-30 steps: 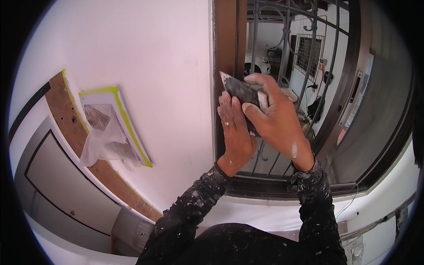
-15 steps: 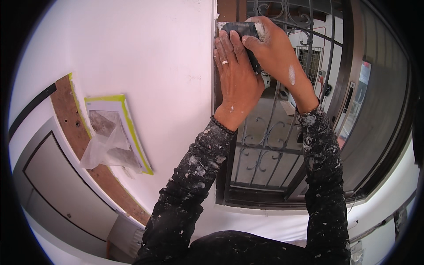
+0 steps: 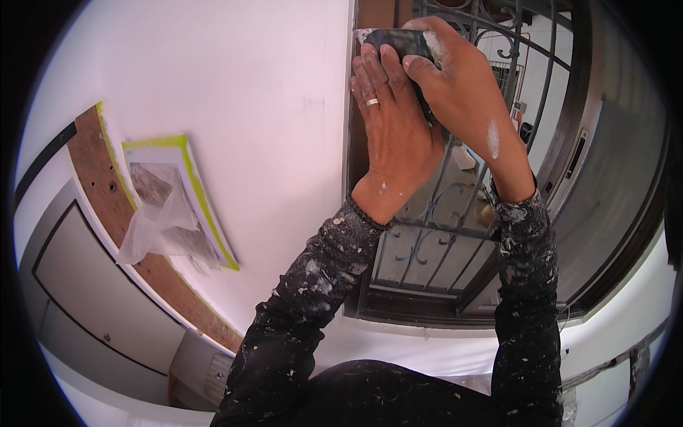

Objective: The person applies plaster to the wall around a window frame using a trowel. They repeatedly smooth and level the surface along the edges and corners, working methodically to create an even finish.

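High at the window edge, my right hand (image 3: 469,89) is closed around a flat dark scraper (image 3: 400,40). Whitish compound is smeared along the scraper's ends. My left hand (image 3: 402,132), with a ring on one finger, lies with its fingers stretched out flat against the scraper's near face; its thumb is mostly hidden. The scraper is beside the border where the white wall (image 3: 263,99) meets the brown window frame (image 3: 358,153). What its far edge touches cannot be seen. White specks cover both dark sleeves.
A dark metal grille (image 3: 434,224) fills the window behind my hands, with a sliding panel (image 3: 605,164) to its right. On the left wall are a yellow-taped panel (image 3: 186,160) with plastic sheeting (image 3: 160,220), a bare brown strip (image 3: 153,277) and a grey door (image 3: 99,292).
Both hands and the scraper now appear slightly farther right and a little higher in view. The wall features have shifted left. My grip looks the same.
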The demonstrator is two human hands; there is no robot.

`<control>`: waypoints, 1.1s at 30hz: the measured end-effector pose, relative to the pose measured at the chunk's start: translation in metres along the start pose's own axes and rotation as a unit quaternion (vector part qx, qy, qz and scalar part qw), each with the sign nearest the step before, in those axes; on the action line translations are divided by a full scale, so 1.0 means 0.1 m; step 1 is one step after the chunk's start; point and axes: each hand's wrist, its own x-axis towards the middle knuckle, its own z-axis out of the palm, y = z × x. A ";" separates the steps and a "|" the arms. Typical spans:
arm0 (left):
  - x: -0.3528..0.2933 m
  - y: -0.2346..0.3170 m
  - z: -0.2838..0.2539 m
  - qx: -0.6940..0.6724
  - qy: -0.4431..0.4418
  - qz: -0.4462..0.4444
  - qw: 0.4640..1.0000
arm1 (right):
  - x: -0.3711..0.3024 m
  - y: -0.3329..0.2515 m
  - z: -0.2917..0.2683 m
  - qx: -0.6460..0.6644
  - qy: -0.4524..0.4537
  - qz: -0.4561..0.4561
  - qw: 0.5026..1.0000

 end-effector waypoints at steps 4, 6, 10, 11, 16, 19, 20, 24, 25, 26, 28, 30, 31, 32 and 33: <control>-0.14 0.01 0.00 -0.006 -0.013 -0.005 1.000 | -0.14 0.01 0.04 0.009 -0.024 0.029 0.999; -0.22 0.01 -0.01 -0.015 -0.019 -0.010 1.000 | -0.20 0.01 0.06 0.011 -0.027 0.022 0.999; -0.37 0.04 -0.04 -0.032 -0.029 -0.016 0.999 | -0.32 -0.04 0.12 0.033 -0.021 0.016 0.999; -0.42 0.04 -0.05 -0.033 -0.035 -0.016 0.999 | -0.36 -0.05 0.13 0.038 -0.019 0.026 0.999; -0.72 0.05 -0.06 -0.069 -0.045 -0.026 0.996 | -0.59 -0.10 0.14 0.027 -0.092 0.099 0.991; -0.94 0.08 -0.08 -0.062 -0.070 -0.044 0.995 | -0.75 -0.15 0.14 0.025 -0.145 0.157 0.977; -1.01 0.10 -0.09 -0.054 -0.089 -0.062 0.993 | -0.80 -0.18 0.15 0.039 -0.138 0.146 0.979; -1.12 0.16 -0.13 -0.053 -0.075 -0.053 0.994 | -0.89 -0.23 0.17 0.033 -0.138 0.137 0.980; -1.11 0.15 -0.13 -0.044 -0.072 -0.045 0.995 | -0.88 -0.23 0.18 0.036 -0.128 0.124 0.983; -1.08 0.13 -0.12 -0.041 -0.055 -0.020 0.997 | -0.86 -0.22 0.18 0.039 -0.118 0.112 0.986; -1.02 0.08 -0.09 -0.050 -0.075 -0.042 0.995 | -0.81 -0.19 0.18 0.051 -0.088 0.105 0.989; -1.02 0.08 -0.08 -0.050 -0.077 -0.043 0.995 | -0.80 -0.18 0.17 0.045 -0.094 0.122 0.987; -1.03 0.09 -0.08 -0.043 -0.075 -0.039 0.995 | -0.81 -0.18 0.16 0.032 -0.112 0.142 0.983; -1.04 0.11 -0.09 -0.036 -0.070 -0.033 0.996 | -0.82 -0.19 0.15 0.022 -0.125 0.152 0.980; -1.06 0.14 -0.11 -0.029 -0.078 -0.043 0.996 | -0.84 -0.20 0.14 0.023 -0.138 0.159 0.977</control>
